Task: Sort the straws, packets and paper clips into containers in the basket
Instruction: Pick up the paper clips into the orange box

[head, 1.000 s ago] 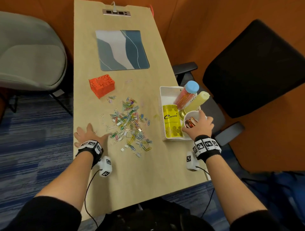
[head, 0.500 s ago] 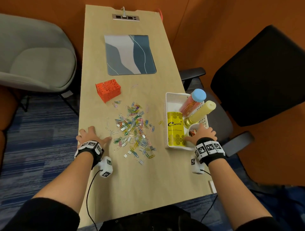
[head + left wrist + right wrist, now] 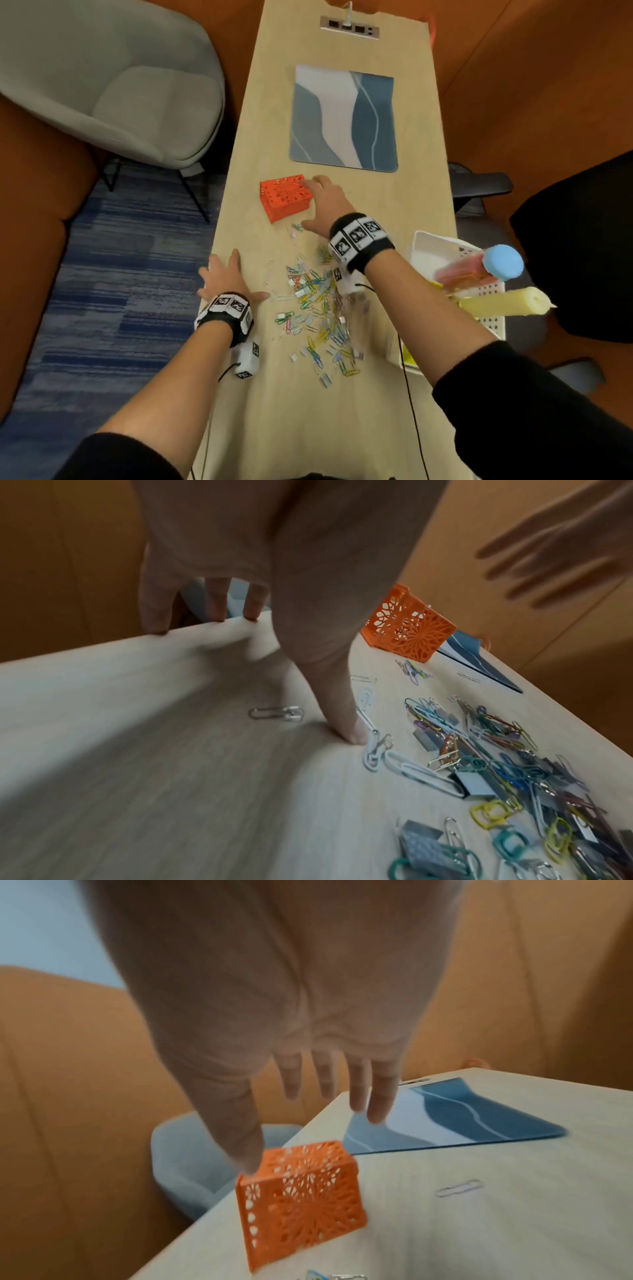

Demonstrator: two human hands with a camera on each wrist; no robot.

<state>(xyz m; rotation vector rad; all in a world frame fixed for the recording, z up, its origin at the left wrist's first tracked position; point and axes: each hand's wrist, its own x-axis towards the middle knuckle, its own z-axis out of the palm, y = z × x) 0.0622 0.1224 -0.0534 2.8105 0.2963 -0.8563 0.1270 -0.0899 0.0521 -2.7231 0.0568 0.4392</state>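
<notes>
A heap of coloured paper clips [image 3: 317, 308] [image 3: 496, 764] lies mid-table. An orange lattice box [image 3: 286, 201] [image 3: 301, 1196] [image 3: 409, 628] lies on its side beyond it. My right hand [image 3: 325, 205] [image 3: 308, 1091] hovers just over the box with fingers spread and straight, holding nothing. My left hand [image 3: 227, 277] [image 3: 260, 631] rests flat on the table by its left edge, thumb tip touching a white clip. The white basket [image 3: 442, 245] at the right holds a blue-capped tube [image 3: 479, 270] and a yellow tube [image 3: 503, 303].
A blue and white mat [image 3: 342, 118] [image 3: 445, 1115] lies further back on the table, with a power strip [image 3: 349, 27] at the far end. A grey chair [image 3: 113, 82] stands on the left, a black chair [image 3: 579, 246] on the right.
My right hand left the cup in the basket and swept left and forward across the clips to the orange box. The left hand stayed flat on the table.
</notes>
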